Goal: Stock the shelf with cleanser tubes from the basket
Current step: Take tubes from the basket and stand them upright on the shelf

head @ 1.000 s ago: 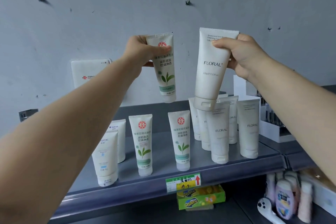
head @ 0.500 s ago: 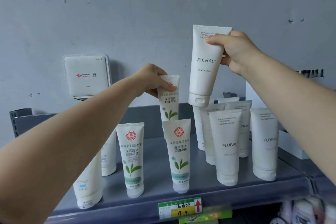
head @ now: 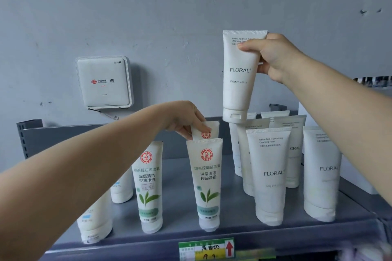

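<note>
My left hand (head: 186, 121) pinches the top of a green-tea cleanser tube (head: 209, 131), lowered behind another green-tea tube (head: 206, 182) standing at the front of the grey shelf (head: 233, 233); most of the held tube is hidden. My right hand (head: 273, 55) grips the crimped end of a white FLORAL tube (head: 238, 76), cap down, in the air above a cluster of FLORAL tubes (head: 269, 176). A second green-tea tube (head: 148, 186) stands to the left. The basket is out of view.
White tubes with blue marks (head: 95, 224) stand at the shelf's left, partly behind my left arm. A white WiFi box (head: 104, 82) hangs on the grey wall. A green and yellow price tag (head: 206, 250) sits on the shelf's front lip. Bare shelf shows between the tube groups.
My left hand has lowered its green-tea tube from the air down behind the front green-tea tube. My right hand keeps the FLORAL tube aloft, nearly unmoved. The camera has come closer.
</note>
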The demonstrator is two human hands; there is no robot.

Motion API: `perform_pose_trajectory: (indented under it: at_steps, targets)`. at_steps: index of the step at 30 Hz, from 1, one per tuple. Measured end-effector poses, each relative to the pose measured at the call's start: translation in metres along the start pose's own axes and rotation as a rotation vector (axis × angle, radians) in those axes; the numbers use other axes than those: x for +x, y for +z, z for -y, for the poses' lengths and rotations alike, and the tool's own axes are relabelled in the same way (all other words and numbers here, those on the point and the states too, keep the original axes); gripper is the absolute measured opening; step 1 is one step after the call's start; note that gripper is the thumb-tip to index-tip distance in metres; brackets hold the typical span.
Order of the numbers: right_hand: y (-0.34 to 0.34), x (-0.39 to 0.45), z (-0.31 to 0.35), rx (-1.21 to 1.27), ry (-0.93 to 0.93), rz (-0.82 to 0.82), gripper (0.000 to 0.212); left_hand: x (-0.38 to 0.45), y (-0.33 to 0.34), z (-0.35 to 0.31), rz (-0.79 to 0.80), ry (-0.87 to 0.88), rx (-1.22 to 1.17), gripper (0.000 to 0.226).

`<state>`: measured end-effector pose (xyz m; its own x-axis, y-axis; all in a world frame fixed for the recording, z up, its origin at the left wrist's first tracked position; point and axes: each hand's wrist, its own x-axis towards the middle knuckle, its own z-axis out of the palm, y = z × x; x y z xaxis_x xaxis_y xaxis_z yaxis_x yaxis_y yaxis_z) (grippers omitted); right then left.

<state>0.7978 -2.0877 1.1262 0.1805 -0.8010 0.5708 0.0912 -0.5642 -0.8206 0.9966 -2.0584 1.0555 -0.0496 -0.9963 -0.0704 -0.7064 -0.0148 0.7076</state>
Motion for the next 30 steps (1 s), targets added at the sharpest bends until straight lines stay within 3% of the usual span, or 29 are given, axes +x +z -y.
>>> perform_pose_trajectory:
  at_steps: [7, 12, 21, 25, 30]
  targets:
    - [-0.003, 0.002, -0.001, 0.002, 0.004, -0.003, 0.012, -0.001, 0.007, 0.003, 0.06, -0.014, 0.062, 0.025]
    - [-0.002, 0.002, -0.001, 0.003, -0.004, 0.0, 0.012, -0.008, 0.004, 0.0, 0.046, 0.008, 0.178, 0.021]
    - [-0.003, 0.01, 0.002, 0.044, 0.003, 0.043, 0.013, -0.011, -0.007, -0.001, 0.017, 0.02, 0.172, 0.021]
    - [-0.008, 0.019, 0.002, 0.086, 0.001, 0.054, 0.013, -0.007, -0.025, -0.022, -0.074, 0.157, 0.082, 0.027]
    - [-0.016, 0.037, 0.002, 0.11, -0.005, 0.087, 0.012, 0.006, -0.042, -0.069, -0.325, 0.422, -0.067, 0.04]
